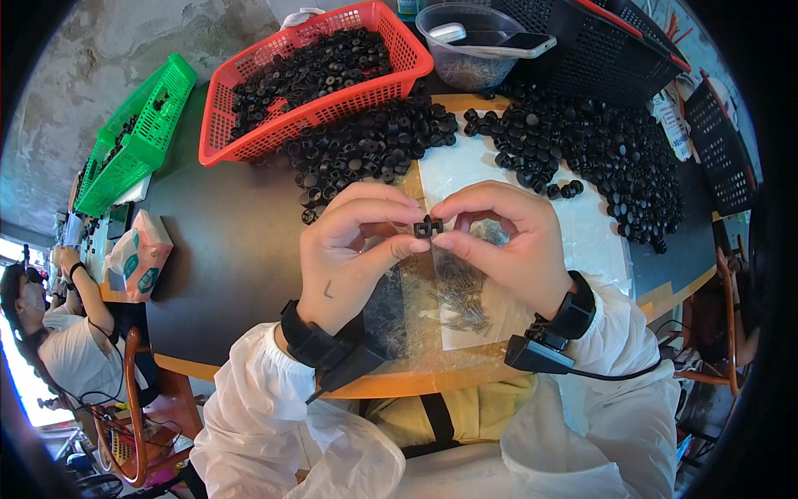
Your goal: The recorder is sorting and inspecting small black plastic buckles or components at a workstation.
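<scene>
Grip on each side is a narrow thumb-and-forefinger pinch: the left hand (349, 249) and the right hand (524, 241) close from opposite sides on one small black part (427, 227), held up between them above the surface (224, 291). It looks like moulded plastic, so probably very light and stiff, with little give; smooth faces could let it twist or slip under uneven pressure. Its outer side walls seem the best hold, with the fingertips kept off the openings, where thin edges might chip. Just below it lie thin grey pins (465, 308), likely hard and awkward to pick up singly, on a white sheet (605, 249). Farther out, black pieces (378, 141) are heaped in front of a red basket (218, 116), and rounded black caps (598, 141) spread to the right.
</scene>
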A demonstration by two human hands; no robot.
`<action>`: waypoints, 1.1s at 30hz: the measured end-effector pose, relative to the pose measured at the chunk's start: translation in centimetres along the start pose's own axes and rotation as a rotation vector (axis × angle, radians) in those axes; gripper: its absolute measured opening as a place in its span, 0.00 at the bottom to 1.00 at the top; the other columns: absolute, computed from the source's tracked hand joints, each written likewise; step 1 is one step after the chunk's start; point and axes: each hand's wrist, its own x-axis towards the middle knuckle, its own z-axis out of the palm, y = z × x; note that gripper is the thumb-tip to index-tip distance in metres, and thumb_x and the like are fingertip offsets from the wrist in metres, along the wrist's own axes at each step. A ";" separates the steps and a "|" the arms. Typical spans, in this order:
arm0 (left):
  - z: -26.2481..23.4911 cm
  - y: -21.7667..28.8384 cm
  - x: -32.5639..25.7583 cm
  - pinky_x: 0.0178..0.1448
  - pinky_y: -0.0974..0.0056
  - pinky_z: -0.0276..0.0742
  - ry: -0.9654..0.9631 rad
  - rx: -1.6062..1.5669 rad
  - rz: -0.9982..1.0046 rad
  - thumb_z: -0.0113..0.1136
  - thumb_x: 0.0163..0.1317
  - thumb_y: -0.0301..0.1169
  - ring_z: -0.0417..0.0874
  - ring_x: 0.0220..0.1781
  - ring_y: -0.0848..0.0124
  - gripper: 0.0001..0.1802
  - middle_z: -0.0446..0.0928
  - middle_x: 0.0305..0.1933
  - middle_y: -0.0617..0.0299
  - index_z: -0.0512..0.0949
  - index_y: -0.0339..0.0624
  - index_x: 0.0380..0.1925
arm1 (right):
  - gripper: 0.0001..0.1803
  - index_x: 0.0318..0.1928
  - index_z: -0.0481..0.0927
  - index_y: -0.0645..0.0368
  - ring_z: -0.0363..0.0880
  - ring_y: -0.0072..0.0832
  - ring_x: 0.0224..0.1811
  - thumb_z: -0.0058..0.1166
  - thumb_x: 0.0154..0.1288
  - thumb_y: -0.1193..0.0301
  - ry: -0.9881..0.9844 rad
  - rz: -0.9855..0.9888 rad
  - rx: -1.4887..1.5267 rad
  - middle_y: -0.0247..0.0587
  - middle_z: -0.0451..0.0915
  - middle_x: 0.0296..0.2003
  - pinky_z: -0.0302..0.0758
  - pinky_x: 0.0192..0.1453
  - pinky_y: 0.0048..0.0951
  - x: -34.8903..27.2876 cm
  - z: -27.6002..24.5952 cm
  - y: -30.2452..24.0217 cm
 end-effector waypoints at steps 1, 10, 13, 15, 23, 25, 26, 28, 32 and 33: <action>0.0 0.0 0.0 0.52 0.66 0.82 -0.001 0.000 -0.001 0.67 0.54 0.15 0.81 0.49 0.68 0.15 0.76 0.50 0.54 0.80 0.33 0.43 | 0.13 0.42 0.85 0.61 0.82 0.20 0.34 0.67 0.54 0.79 0.001 0.001 0.000 0.38 0.85 0.40 0.78 0.40 0.21 0.0 0.1 -0.1; 0.2 1.0 -0.2 0.54 0.66 0.81 -0.009 -0.011 -0.129 0.68 0.56 0.16 0.82 0.49 0.70 0.17 0.80 0.50 0.53 0.80 0.31 0.47 | 0.12 0.39 0.85 0.60 0.81 0.21 0.33 0.70 0.52 0.78 0.023 -0.095 -0.048 0.38 0.84 0.36 0.77 0.39 0.22 0.0 -0.2 -0.5; 0.2 1.0 -0.3 0.54 0.66 0.81 0.034 -0.094 -0.198 0.68 0.55 0.16 0.82 0.48 0.69 0.16 0.81 0.48 0.52 0.81 0.31 0.46 | 0.12 0.38 0.85 0.60 0.81 0.22 0.33 0.71 0.51 0.77 0.023 -0.086 -0.052 0.38 0.84 0.36 0.77 0.39 0.22 -0.1 0.0 -0.5; 0.5 1.5 -0.1 0.54 0.65 0.81 0.077 -0.154 -0.306 0.68 0.55 0.15 0.83 0.47 0.68 0.16 0.81 0.48 0.51 0.82 0.31 0.44 | 0.12 0.37 0.85 0.61 0.82 0.22 0.33 0.71 0.50 0.77 0.026 -0.057 -0.057 0.38 0.84 0.34 0.77 0.39 0.22 -0.1 0.0 -0.6; 0.2 0.4 -0.4 0.53 0.65 0.81 0.036 -0.121 -0.149 0.66 0.54 0.13 0.84 0.47 0.68 0.15 0.81 0.48 0.50 0.82 0.30 0.43 | 0.11 0.36 0.85 0.61 0.82 0.23 0.33 0.72 0.50 0.77 0.023 -0.088 -0.112 0.38 0.84 0.33 0.77 0.39 0.23 -0.1 -0.2 -0.8; 0.2 0.4 -0.5 0.53 0.65 0.82 0.044 -0.113 -0.137 0.66 0.54 0.13 0.84 0.47 0.68 0.14 0.82 0.48 0.50 0.82 0.30 0.43 | 0.11 0.36 0.85 0.61 0.82 0.23 0.33 0.72 0.49 0.77 0.020 -0.093 -0.138 0.38 0.84 0.33 0.77 0.39 0.23 -0.2 -0.3 -0.8; 0.1 0.4 -0.5 0.53 0.65 0.82 0.040 -0.105 -0.142 0.66 0.54 0.13 0.84 0.47 0.68 0.15 0.81 0.48 0.50 0.82 0.30 0.43 | 0.11 0.36 0.86 0.60 0.82 0.23 0.34 0.71 0.49 0.77 0.020 -0.106 -0.136 0.38 0.84 0.33 0.78 0.40 0.23 -0.1 -0.2 -0.8; 0.2 0.4 -0.4 0.53 0.65 0.82 0.032 -0.100 -0.146 0.66 0.55 0.13 0.84 0.47 0.67 0.15 0.81 0.48 0.50 0.82 0.30 0.43 | 0.12 0.37 0.87 0.60 0.82 0.24 0.34 0.71 0.49 0.77 0.022 -0.118 -0.136 0.38 0.84 0.33 0.78 0.40 0.23 -0.1 -0.3 -0.8; 0.3 0.5 -0.4 0.53 0.66 0.82 0.050 -0.135 -0.149 0.66 0.55 0.13 0.84 0.46 0.67 0.14 0.81 0.48 0.49 0.82 0.30 0.43 | 0.14 0.40 0.89 0.56 0.82 0.24 0.36 0.70 0.50 0.78 0.031 -0.171 -0.141 0.37 0.83 0.35 0.78 0.40 0.23 -0.1 -0.2 -0.7; 0.3 0.6 -0.4 0.52 0.66 0.82 0.059 -0.136 -0.155 0.65 0.55 0.13 0.84 0.46 0.67 0.14 0.81 0.48 0.49 0.81 0.30 0.43 | 0.14 0.41 0.89 0.55 0.81 0.24 0.37 0.69 0.51 0.79 0.036 -0.172 -0.133 0.37 0.83 0.36 0.78 0.41 0.23 -0.1 -0.1 -0.7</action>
